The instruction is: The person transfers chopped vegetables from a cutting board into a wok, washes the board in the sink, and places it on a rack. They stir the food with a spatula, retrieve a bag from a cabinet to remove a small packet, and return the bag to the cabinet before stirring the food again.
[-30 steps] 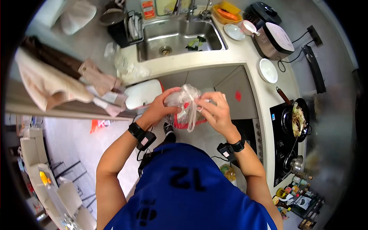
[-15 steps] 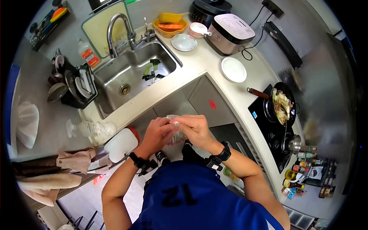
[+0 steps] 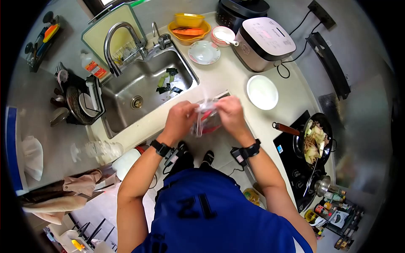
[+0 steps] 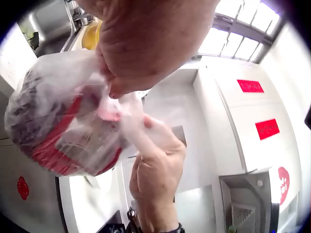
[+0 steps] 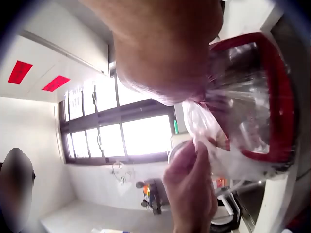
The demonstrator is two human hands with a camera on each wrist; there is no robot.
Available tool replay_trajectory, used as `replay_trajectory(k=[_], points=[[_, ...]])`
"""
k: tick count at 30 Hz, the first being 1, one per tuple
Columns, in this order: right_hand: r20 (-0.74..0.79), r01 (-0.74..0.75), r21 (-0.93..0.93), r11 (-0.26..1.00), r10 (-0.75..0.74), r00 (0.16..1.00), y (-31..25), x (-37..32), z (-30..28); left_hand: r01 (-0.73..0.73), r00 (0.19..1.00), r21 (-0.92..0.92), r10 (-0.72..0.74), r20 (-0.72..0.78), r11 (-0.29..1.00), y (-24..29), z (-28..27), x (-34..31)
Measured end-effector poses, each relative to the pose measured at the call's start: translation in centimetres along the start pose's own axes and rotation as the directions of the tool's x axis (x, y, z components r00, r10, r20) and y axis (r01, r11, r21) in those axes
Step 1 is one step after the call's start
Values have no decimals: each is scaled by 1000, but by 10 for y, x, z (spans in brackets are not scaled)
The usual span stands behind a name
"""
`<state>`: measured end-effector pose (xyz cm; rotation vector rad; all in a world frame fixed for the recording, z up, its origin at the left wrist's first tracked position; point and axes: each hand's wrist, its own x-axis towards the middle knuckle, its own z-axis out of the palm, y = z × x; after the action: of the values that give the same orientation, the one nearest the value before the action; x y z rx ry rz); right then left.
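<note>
A clear plastic bag [image 3: 206, 120] with a red-rimmed item inside hangs between both hands, over the counter's front edge [image 3: 198, 95]. My left hand [image 3: 190, 117] pinches the bag's bunched top from the left, and my right hand [image 3: 220, 110] pinches it from the right. In the left wrist view the bag [image 4: 58, 126] bulges below the left hand [image 4: 116, 90], with the right hand [image 4: 155, 170] gripping a twisted strand of plastic. The right wrist view has the red rim [image 5: 279, 107] showing through the bag, while the left hand's fingers [image 5: 187, 162] hold the plastic below the right hand [image 5: 194, 97].
A steel sink [image 3: 126, 84] with green scraps lies to the left, beside a dish rack [image 3: 80, 99]. A white plate [image 3: 262, 92] and a rice cooker [image 3: 263, 42] stand on the right. A wok [image 3: 314, 135] of food sits on the stove. Bowls [image 3: 189, 25] stand at the back.
The hands have carried the bag up from in front of the lower cabinets to the counter's edge. They keep working at its bunched top.
</note>
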<state>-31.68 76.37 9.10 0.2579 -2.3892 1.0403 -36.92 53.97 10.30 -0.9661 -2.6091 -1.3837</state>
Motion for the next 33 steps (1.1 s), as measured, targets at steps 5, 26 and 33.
replay_trajectory(k=[5, 26, 33], points=[[10, -348, 238, 907, 356, 934, 51, 22, 9, 199, 979, -235, -205, -2, 951, -47, 10, 48], [-46, -610, 465, 642, 705, 707, 94, 37, 26, 158, 987, -275, -161, 13, 948, -94, 27, 92], [19, 107, -13, 994, -107, 994, 37, 81, -3, 217, 964, -256, -249, -96, 942, -71, 27, 104]])
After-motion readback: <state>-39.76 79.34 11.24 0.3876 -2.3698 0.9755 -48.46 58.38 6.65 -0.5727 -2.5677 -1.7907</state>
